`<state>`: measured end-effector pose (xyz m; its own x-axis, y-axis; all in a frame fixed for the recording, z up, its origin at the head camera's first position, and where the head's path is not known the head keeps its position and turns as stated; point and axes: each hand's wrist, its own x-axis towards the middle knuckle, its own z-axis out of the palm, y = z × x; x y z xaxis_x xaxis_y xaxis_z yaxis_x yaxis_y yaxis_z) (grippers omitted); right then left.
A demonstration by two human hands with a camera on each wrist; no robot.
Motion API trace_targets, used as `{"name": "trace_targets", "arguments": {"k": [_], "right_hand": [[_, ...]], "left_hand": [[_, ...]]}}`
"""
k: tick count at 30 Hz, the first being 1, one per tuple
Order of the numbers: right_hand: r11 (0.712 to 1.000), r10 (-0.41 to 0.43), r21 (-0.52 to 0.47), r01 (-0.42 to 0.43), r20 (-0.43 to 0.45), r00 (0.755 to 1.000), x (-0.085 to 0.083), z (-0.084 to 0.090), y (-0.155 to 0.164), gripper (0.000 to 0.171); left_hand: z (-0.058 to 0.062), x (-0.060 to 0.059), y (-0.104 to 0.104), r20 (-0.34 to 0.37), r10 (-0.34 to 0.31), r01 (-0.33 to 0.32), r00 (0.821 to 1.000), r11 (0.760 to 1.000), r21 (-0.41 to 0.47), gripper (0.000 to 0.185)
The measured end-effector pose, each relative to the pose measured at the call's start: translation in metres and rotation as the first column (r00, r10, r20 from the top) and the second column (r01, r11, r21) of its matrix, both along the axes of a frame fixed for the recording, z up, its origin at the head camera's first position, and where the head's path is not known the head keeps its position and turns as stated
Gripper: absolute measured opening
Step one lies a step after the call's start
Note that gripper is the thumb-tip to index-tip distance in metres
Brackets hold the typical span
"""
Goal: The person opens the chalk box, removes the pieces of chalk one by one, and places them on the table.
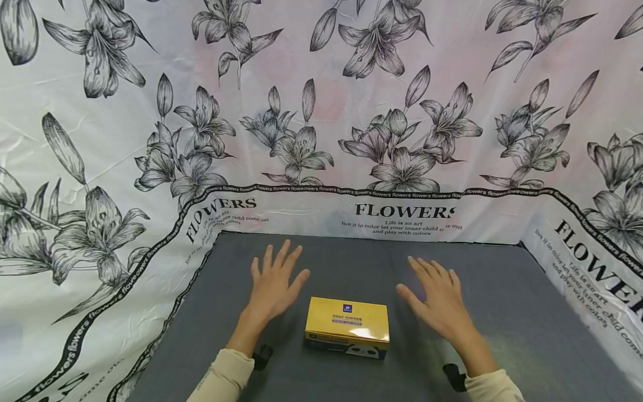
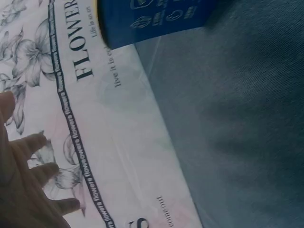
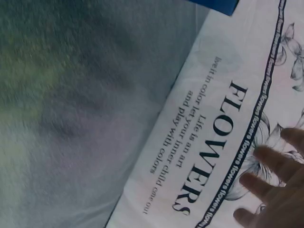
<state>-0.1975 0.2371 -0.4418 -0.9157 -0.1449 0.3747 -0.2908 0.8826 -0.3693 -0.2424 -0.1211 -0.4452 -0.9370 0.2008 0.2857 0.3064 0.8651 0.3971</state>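
A yellow box (image 1: 347, 325) is seen near the table's (image 1: 502, 296) front edge, between the left hand (image 1: 273, 285) and right hand (image 1: 438, 296), both spread and empty. It is probably best gripped evenly by both ends.

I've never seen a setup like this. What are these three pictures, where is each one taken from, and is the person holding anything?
There is no machine here: a person works with two bare hands. The large picture comes from a camera worn on the head, looking down at a grey table surface ringed by a white cloth printed with lilies and the word FLOWERS. The other two come from cameras strapped to each wrist, so they look tilted and show only fingertips, cloth and grey surface. On the table lies one yellow box with a dark blue side; that blue side also shows in the left wrist view. The left hand and the right hand are spread open on either side of the box, apart from it. Nothing is held.
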Motion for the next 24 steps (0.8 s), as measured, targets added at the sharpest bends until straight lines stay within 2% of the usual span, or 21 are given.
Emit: {"name": "trace_targets", "arguments": {"k": [2, 5, 8, 11, 17, 24], "right_hand": [[0.999, 0.037, -0.018, -0.037, -0.009, 0.999, 0.0, -0.003, -0.002, 0.069], [0.995, 0.085, -0.047, -0.086, -0.026, 0.996, 0.0, -0.008, -0.006, 0.067], [0.991, 0.12, -0.064, -0.121, -0.03, 0.992, -0.001, -0.015, -0.011, 0.068], [0.985, 0.155, -0.076, -0.157, -0.033, 0.987, -0.001, -0.023, -0.017, 0.069], [0.971, 0.216, -0.094, -0.219, -0.044, 0.975, 0.0, -0.036, -0.031, 0.068], [0.952, 0.289, -0.087, -0.293, -0.053, 0.956, 0.003, -0.046, -0.048, 0.066]], "left_hand": [[-0.004, 0.001, 0.0, 0.007, -0.03, 0.03, 1.0, 0.999, 0.024, 0.065], [-0.009, 0.002, -0.002, 0.023, -0.114, 0.112, 0.993, 0.992, 0.065, 0.065], [-0.016, 0.004, -0.003, 0.063, -0.211, 0.204, 0.975, 0.974, 0.102, 0.068], [-0.023, 0.007, -0.003, 0.121, -0.278, 0.26, 0.953, 0.955, 0.144, 0.074], [-0.037, 0.012, -0.001, 0.231, -0.358, 0.299, 0.905, 0.92, 0.254, 0.084], [-0.054, 0.016, -0.001, 0.287, -0.405, 0.317, 0.868, 0.897, 0.307, 0.101]]}}
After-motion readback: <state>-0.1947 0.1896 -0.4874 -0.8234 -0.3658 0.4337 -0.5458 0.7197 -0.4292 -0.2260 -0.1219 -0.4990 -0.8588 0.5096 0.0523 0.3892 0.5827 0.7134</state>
